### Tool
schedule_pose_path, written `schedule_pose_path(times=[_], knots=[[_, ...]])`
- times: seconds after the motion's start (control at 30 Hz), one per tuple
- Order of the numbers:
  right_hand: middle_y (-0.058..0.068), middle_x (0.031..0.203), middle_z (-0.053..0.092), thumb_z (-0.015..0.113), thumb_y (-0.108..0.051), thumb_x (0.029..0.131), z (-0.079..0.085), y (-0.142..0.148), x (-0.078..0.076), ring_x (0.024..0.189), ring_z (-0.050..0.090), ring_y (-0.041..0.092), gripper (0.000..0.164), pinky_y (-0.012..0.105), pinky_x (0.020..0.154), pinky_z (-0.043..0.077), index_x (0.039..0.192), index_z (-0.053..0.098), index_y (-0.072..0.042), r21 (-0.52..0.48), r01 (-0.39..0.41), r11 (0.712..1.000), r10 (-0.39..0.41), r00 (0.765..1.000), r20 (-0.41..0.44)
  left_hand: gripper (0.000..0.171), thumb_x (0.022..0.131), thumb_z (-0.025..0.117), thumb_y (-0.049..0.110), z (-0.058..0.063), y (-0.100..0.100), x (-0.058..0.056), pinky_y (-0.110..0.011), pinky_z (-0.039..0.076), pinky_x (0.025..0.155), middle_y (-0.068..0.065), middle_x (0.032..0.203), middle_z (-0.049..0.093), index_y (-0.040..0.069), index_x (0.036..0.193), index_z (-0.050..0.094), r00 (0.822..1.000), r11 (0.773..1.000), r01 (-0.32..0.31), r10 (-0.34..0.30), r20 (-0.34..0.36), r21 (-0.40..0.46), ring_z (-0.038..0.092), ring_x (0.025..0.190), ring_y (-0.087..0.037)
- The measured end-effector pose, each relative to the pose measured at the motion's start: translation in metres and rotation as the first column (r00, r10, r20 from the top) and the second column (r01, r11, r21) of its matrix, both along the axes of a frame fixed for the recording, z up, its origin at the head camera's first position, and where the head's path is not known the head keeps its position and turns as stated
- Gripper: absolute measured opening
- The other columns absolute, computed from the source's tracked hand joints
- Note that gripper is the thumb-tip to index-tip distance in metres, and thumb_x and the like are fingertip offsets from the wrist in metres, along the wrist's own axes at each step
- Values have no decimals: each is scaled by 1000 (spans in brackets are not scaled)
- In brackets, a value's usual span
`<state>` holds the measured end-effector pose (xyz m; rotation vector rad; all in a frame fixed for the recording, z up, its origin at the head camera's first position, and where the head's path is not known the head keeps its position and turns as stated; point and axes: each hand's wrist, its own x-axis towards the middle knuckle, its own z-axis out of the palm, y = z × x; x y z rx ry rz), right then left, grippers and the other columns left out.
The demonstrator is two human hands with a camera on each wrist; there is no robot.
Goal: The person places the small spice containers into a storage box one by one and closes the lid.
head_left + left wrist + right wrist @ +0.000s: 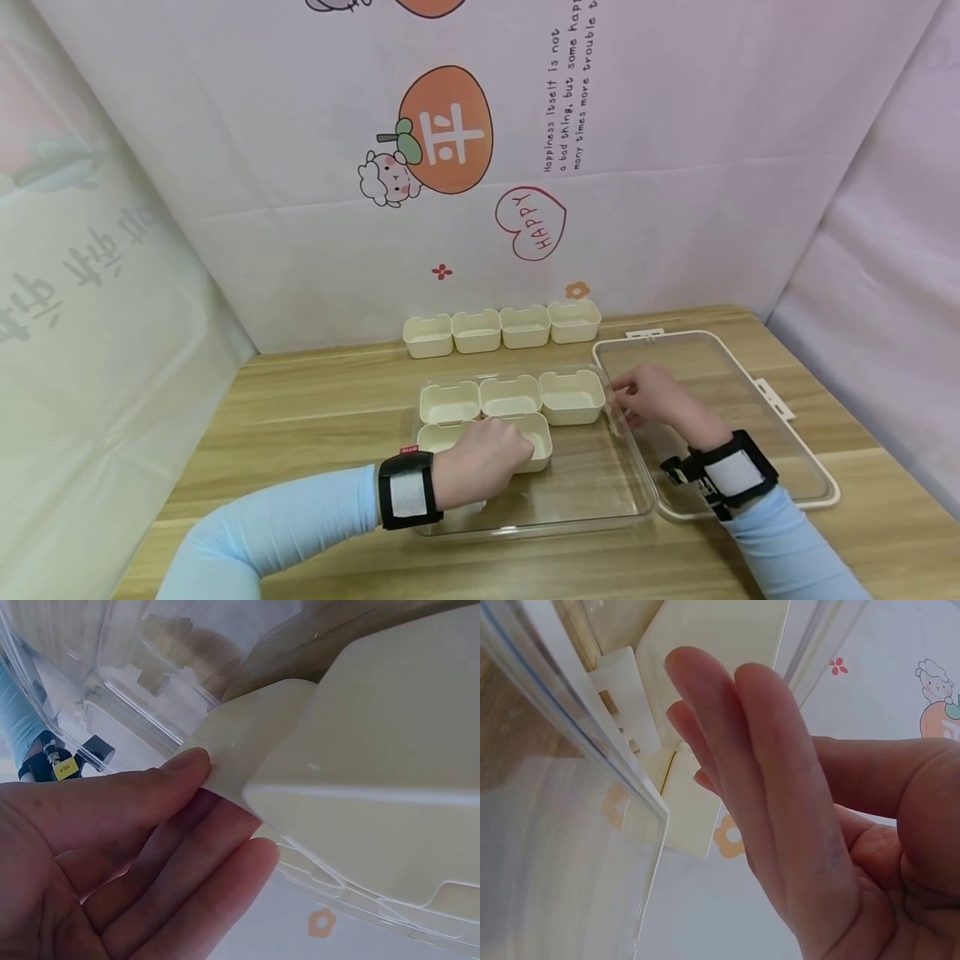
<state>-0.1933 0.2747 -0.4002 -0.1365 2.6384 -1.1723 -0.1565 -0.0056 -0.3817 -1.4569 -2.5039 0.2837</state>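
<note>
A clear plastic box on the table holds several small cream bins. My left hand is over the front row and pinches the edge of a cream bin. In the left wrist view the thumb lies on one side of that bin's wall, fingers on the other. My right hand is at the box's right wall, beside the back-row right bin. Its fingers look fairly straight in the right wrist view, with no bin between them and the thumb.
Behind the box, several more cream bins stand in a row by the printed cloth. A clear lid with a white rim and side clips lies right of the box, under my right forearm. Wooden tabletop extends to the left.
</note>
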Motion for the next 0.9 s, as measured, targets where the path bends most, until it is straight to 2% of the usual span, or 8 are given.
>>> schedule_pose_path(times=[0.3, 0.57, 0.73, 0.9], knots=[[17, 83, 70, 55, -2, 91, 1, 0, 1, 65, 70, 22, 38, 30, 58, 57, 121, 51, 20, 9, -6, 1000, 6, 1000, -5, 29, 75, 61, -2, -2, -2, 3, -24, 31, 35, 8, 50, 46, 19, 57, 51, 1000, 1000, -2, 3, -25, 25, 40, 46, -8], [16, 82, 70, 55, -3, 91, 1, 0, 0, 65, 70, 22, 36, 30, 58, 57, 121, 53, 18, 20, -9, 1000, 9, 1000, -10, 31, 75, 60, -4, -2, -4, 2, -22, 30, 37, 8, 50, 43, 18, 55, 49, 1000, 999, 20, -21, 10, 47, 37, 48, -5], [16, 83, 70, 55, -3, 91, 1, 0, 1, 65, 69, 22, 36, 30, 58, 57, 121, 53, 17, 30, -6, 1000, 6, 1000, -9, 29, 72, 61, -4, 3, -7, 4, -22, 31, 37, 8, 51, 45, 18, 56, 52, 1000, 999, 1, -1, 10, 34, 41, 48, -5], [17, 84, 70, 55, -4, 91, 2, -1, 2, 66, 69, 22, 35, 30, 58, 57, 120, 54, 16, 40, -6, 999, 7, 1000, -12, 23, 67, 61, -3, 10, -12, 6, -20, 32, 38, 7, 57, 50, 18, 61, 55, 1000, 998, -5, 7, -31, 56, 44, 49, -5]])
